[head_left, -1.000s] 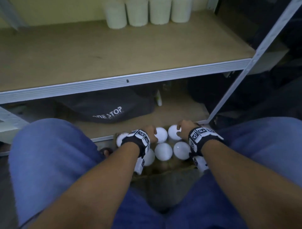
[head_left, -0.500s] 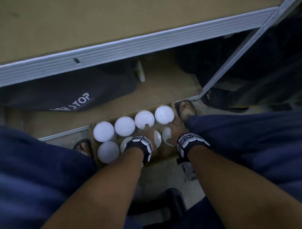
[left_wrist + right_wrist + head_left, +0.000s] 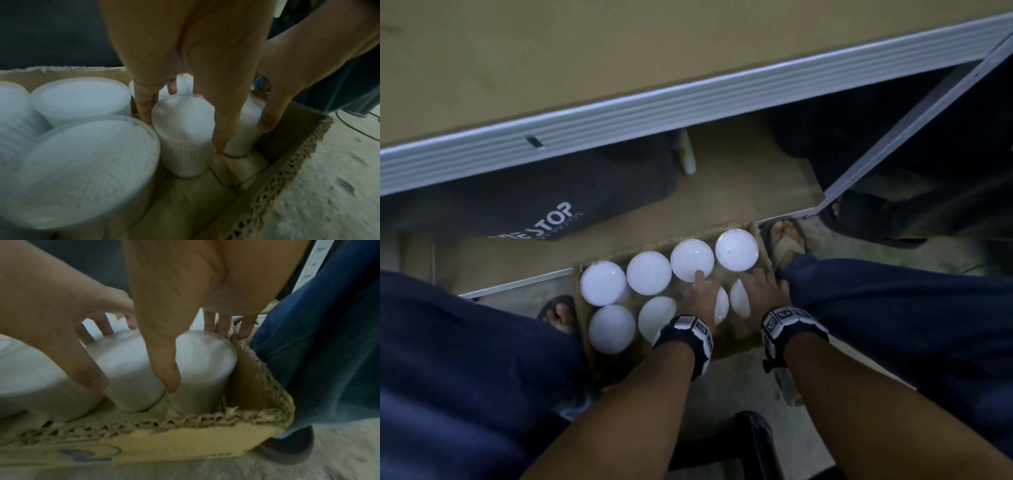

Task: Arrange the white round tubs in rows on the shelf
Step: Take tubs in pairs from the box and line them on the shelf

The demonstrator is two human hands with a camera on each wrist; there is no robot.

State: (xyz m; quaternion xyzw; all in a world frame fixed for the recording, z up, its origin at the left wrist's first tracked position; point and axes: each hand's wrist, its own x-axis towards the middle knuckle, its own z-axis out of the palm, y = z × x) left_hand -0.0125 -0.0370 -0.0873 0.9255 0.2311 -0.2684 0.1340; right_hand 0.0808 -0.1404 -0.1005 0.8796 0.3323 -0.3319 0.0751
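Several white round tubs stand in a low cardboard box (image 3: pixel 736 346) on the floor between my feet. The far row (image 3: pixel 692 260) fills the box's width, and two more tubs (image 3: pixel 612 329) stand at the near left. My left hand (image 3: pixel 702 291) reaches down over a near-row tub (image 3: pixel 183 129), thumb on its near side and fingers behind it. My right hand (image 3: pixel 756 287) grips the neighbouring tub (image 3: pixel 205 361) in the box's near right corner the same way. Both tubs stand on the box floor. The shelf board (image 3: pixel 585 51) lies above.
A pale metal rail (image 3: pixel 654 113) edges the shelf, and a slanted post (image 3: pixel 911 130) is at the right. Under the shelf lie a dark printed bag (image 3: pixel 534 205) and a small white bottle (image 3: pixel 686 154). My sandalled feet (image 3: pixel 786 236) flank the box.
Both hands drew back from the far row to the two near-right tubs and closed round them. The view tipped down, so the tubs on the shelf left the frame.
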